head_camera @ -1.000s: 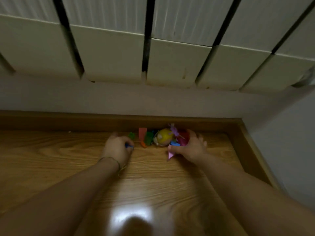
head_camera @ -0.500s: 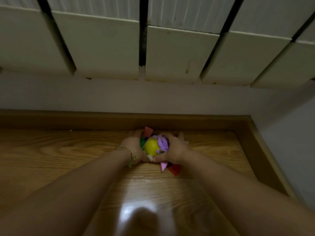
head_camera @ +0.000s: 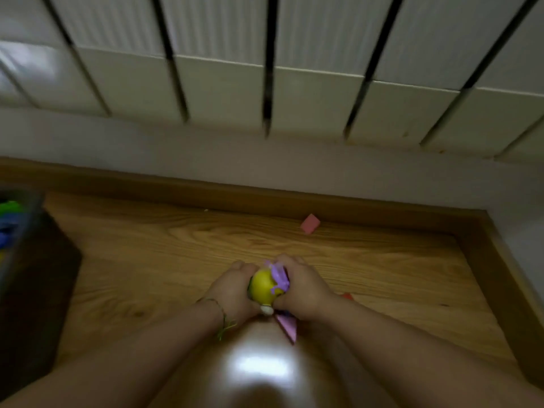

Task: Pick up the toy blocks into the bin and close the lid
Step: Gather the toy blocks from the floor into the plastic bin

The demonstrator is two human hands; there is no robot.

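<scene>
Top of view: radiator (head_camera: 265, 83), w/ wall & skirting board (head_camera: 265, 198) under it. Wood floor (head_camera: 147, 260) takes the rest, its far right corner in sight. The bin (head_camera: 17, 231) sits at the floor's left edge, cut off by the frame, w/ green & blue blocks inside; we see no lid.

Mid-floor, toward the near edge, the left hand (head_camera: 232, 290) & right hand (head_camera: 303, 290) are cupped against each other. The fingers of both curl round one bundle of toys:
- yellow ball (head_camera: 262, 285) in the middle
- purple piece (head_camera: 279, 275) on its right side
- pink wedge (head_camera: 287, 325) sticking out below the right hand
- small white bit (head_camera: 267, 310) at the bottom

Whether the bundle is off the floor, we can't tell.

2 strays lie outside the grip. A pink block (head_camera: 310, 223) is near the far edge, just in front of the skirting board & well apart from the hands. A red block (head_camera: 347, 296) is just beside the right wrist, mostly hidden.

Step in hand, as we judge it: getting a scooped load to the bin. The next move calls for both hands pressed together while swinging left, since the pink wedge looks loosely held & could drop. Then let go over the bin's opening, go back for the 2 strays, and close the lid.
</scene>
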